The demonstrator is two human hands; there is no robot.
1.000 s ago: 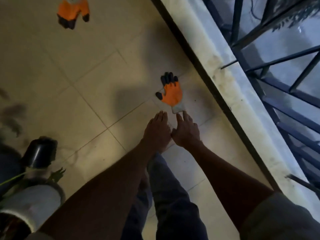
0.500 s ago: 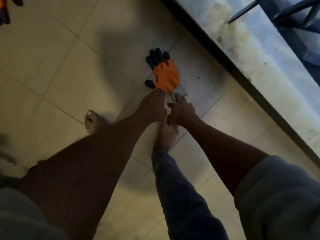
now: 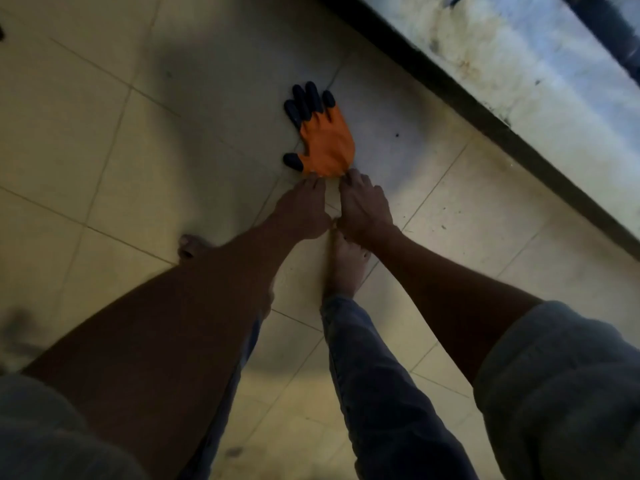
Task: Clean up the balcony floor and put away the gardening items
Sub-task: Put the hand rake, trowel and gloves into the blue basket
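Fingertips of your left hand (image 3: 304, 211) and right hand (image 3: 363, 209) meet the wrist end of the orange glove (image 3: 325, 140) lying flat on the tiled floor (image 3: 104, 133) near the ledge (image 3: 519, 81), though whether either hand actually grips it I cannot tell.

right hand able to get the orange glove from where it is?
Probably yes. The right hand already has its fingertips at the cuff end of the orange glove, which lies flat on the tile floor with nothing over it.
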